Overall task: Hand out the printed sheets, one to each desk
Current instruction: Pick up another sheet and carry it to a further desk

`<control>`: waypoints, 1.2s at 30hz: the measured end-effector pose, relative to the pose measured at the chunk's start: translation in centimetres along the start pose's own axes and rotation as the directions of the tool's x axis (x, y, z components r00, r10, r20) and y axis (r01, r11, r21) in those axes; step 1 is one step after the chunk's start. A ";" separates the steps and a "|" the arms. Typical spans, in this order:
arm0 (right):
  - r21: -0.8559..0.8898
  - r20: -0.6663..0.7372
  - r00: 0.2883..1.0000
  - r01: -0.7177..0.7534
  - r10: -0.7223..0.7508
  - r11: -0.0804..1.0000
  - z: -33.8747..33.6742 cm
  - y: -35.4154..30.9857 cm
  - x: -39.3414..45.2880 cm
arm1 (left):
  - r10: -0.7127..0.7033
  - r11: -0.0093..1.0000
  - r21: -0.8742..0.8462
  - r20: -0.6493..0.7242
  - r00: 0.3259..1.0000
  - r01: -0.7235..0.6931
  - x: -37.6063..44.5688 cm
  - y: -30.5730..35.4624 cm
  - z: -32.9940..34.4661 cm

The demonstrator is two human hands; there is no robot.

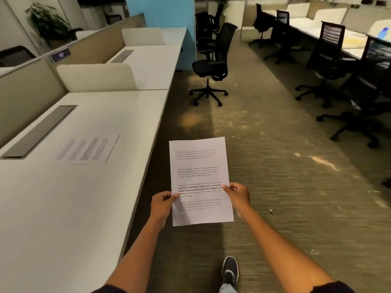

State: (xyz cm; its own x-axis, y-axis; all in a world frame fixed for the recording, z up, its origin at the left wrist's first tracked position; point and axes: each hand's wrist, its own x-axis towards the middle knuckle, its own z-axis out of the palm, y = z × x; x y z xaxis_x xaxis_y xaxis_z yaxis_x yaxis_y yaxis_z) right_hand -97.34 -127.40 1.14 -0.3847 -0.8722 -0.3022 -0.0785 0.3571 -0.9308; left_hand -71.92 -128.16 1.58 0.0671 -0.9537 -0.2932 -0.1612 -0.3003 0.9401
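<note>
I hold a white printed sheet (200, 176) upright in front of me over the carpeted aisle. My left hand (161, 205) pinches its left edge and my right hand (238, 195) pinches its right edge. How many sheets are in the grip I cannot tell. Another printed sheet (88, 150) lies flat on the near white desk (63, 197) to my left. Beyond a low cream divider (95, 78) stands the following desk (152, 64), with no paper on it that I can see.
A black office chair (211, 66) stands in the aisle ahead, near a blue pillar (160, 13). Several more black chairs (330, 60) line the desks on the right. Grey cable flaps (40, 130) sit in the desktops. My shoe (229, 271) is on the carpet.
</note>
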 end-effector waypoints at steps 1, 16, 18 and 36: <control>-0.004 0.014 1.000 0.001 -0.001 1.000 -0.1 -0.6 2.6 | 0.002 1.000 0.008 0.004 1.000 -0.002 2.3 0.7 1.0; -0.120 0.078 0.997 0.026 -0.017 0.992 0.3 -13.9 36.4 | -0.009 0.994 0.111 -0.007 1.000 0.010 33.9 13.9 11.6; -0.137 0.070 0.997 0.024 -0.015 0.990 1.3 -15.2 41.1 | -0.014 0.994 0.109 0.002 1.000 0.013 38.8 14.8 12.5; -0.046 0.027 1.000 -0.014 0.015 0.999 14.8 -32.1 81.7 | 0.040 0.987 0.156 0.023 0.999 -0.043 82.2 32.4 14.8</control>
State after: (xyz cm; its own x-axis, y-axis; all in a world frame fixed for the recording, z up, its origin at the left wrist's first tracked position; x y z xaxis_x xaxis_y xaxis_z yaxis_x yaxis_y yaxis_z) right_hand -112.63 -215.09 3.31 -0.3610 -0.8752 -0.3219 -0.1149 0.3843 -0.9160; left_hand -86.18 -216.54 5.35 0.0376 -0.9651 -0.2591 -0.3157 -0.2575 0.9133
